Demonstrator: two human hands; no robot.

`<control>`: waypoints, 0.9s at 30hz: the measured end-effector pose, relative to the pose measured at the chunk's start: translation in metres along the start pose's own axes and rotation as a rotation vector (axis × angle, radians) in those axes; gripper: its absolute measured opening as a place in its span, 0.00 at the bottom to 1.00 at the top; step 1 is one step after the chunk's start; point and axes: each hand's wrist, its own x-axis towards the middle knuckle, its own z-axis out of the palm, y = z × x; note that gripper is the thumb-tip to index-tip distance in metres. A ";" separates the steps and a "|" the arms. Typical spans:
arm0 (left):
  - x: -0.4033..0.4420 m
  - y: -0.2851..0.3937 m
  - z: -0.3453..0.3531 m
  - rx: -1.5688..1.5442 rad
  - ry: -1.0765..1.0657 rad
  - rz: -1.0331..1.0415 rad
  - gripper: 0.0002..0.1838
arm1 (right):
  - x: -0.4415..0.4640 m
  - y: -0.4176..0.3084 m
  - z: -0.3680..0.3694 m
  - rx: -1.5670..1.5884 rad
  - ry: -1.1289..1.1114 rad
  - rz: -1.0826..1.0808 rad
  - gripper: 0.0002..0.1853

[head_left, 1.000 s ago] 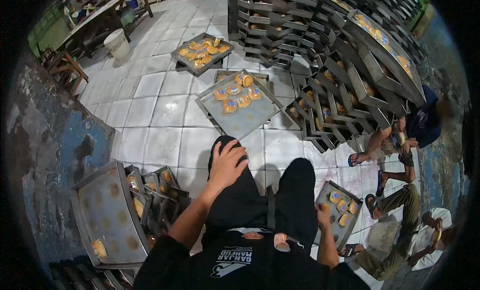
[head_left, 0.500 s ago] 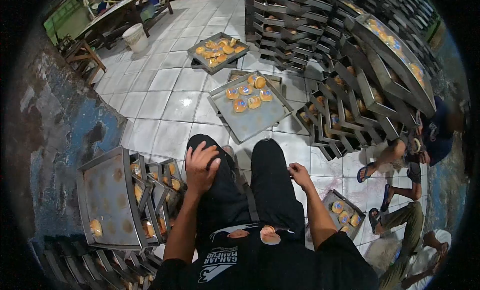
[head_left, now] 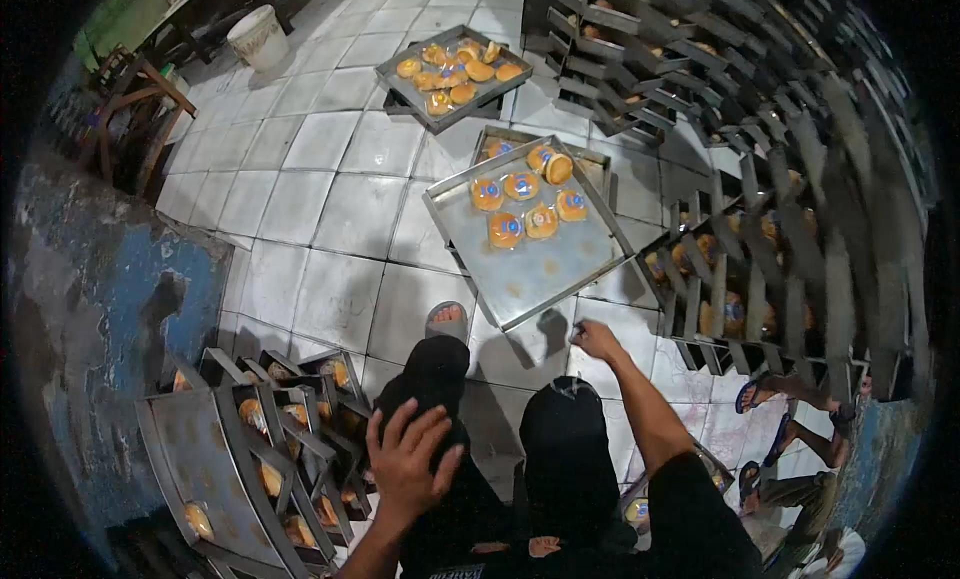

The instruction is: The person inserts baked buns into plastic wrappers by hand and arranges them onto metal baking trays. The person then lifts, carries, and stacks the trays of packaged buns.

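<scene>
My left hand (head_left: 410, 464) is over my left thigh, palm down with its fingers spread, holding nothing. My right hand (head_left: 595, 339) hangs above the tiled floor, just below the near corner of a metal tray (head_left: 480, 254); its fingers are curled, and whether anything is inside them cannot be made out. Several wrapped round buns (head_left: 541, 221) lie toward the far side of that tray, and one bun (head_left: 559, 169) leans on another at the tray's back corner. The tray rests at an angle on another tray (head_left: 597, 169).
A tray of buns (head_left: 455, 74) sits farther back. Stacked trays (head_left: 740, 279) rise at the right; more trays (head_left: 215, 459) stand at the lower left. Partly hidden by my right arm is a small tray (head_left: 640, 494). A co-worker's legs (head_left: 795, 429) and a white bucket (head_left: 258, 39) are visible.
My right hand has moved forward from beside my right thigh toward the middle tray. The view has shifted, and my left foot now shows.
</scene>
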 end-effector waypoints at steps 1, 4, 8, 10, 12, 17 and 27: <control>0.001 0.000 0.001 0.002 -0.024 -0.019 0.17 | 0.037 -0.013 -0.002 -0.102 -0.042 -0.017 0.26; 0.005 0.000 0.001 0.026 -0.110 -0.093 0.17 | 0.138 -0.045 0.002 -0.094 0.104 -0.270 0.30; 0.023 -0.002 -0.013 0.115 -0.081 0.016 0.18 | 0.216 -0.122 -0.031 -0.124 0.294 -0.373 0.35; 0.022 -0.007 -0.011 0.042 -0.104 -0.025 0.18 | 0.249 -0.129 -0.016 -0.200 0.431 -0.430 0.35; 0.016 -0.012 -0.007 0.058 -0.113 -0.037 0.17 | 0.259 -0.143 -0.013 -0.373 0.467 -0.365 0.34; 0.023 -0.007 -0.005 0.037 -0.083 -0.041 0.17 | 0.255 -0.141 0.031 -0.421 0.290 -0.280 0.30; 0.002 0.006 0.006 0.078 -0.069 0.094 0.18 | 0.106 -0.076 0.039 0.493 0.401 -0.108 0.48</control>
